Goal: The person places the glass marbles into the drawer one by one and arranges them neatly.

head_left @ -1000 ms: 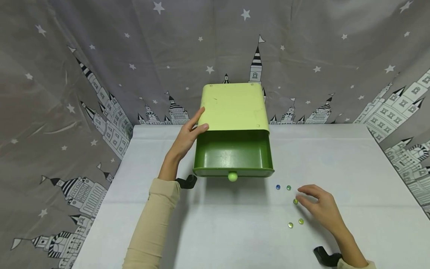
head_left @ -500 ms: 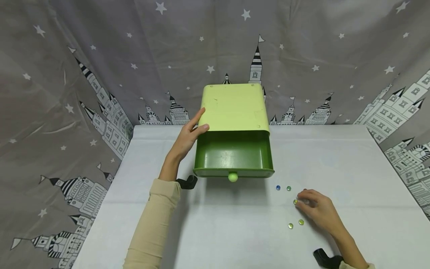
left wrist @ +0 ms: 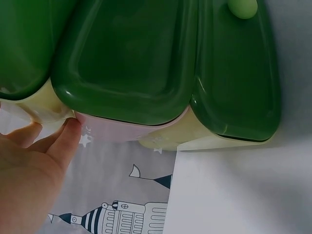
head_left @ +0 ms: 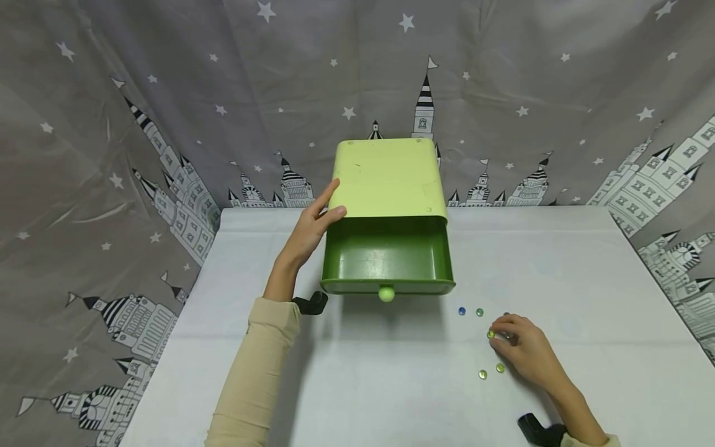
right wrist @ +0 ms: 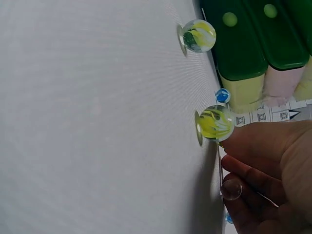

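Note:
A small drawer unit (head_left: 385, 177) with a pale yellow-green top stands at the back of the table. Its top green drawer (head_left: 388, 257) is pulled out, and nothing shows inside. My left hand (head_left: 306, 234) rests against the unit's left side, fingers fairly straight, touching the casing in the left wrist view too. At the right, my right hand (head_left: 527, 349) has thumb and forefinger on either side of a yellow glass marble (head_left: 490, 334), low over the cloth. In the right wrist view the thumb mostly hides that marble; a clear marble (right wrist: 231, 190) shows by the other fingers.
On the white cloth lie a blue marble (head_left: 462, 311), a green marble (head_left: 480, 312) and two yellowish marbles (head_left: 499, 368), all near the right hand. Lower green drawers (left wrist: 131, 63) with pink and yellow casings are closed. A grey castle-print curtain (head_left: 223, 81) surrounds the table.
My right hand has moved slightly left, and its thumb and forefinger have closed in around the yellow marble. The left hand and the drawer unit stay as they were.

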The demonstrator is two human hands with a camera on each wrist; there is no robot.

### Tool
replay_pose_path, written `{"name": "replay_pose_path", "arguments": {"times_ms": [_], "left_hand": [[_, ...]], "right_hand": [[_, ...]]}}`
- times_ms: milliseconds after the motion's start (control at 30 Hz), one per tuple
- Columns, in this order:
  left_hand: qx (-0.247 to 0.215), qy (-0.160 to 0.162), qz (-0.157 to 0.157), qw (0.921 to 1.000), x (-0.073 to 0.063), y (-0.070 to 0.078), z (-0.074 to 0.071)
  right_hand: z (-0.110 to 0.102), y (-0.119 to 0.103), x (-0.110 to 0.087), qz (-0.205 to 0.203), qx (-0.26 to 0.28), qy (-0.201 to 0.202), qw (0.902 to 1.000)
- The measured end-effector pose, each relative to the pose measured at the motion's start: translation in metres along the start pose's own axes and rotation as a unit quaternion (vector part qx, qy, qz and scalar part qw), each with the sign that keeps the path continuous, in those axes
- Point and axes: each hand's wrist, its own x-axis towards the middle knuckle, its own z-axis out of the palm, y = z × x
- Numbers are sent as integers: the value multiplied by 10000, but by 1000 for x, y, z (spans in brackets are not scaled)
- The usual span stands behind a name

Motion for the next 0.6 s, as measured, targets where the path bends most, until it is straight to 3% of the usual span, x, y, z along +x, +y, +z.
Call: {"name": "replay_pose_path", "arguments": {"times_ms": [600], "left_hand": [[-85, 67, -21, 9999, 4, 0, 2]], "right_hand": [[-2, 2, 8, 174, -69, -47, 9998]]}}
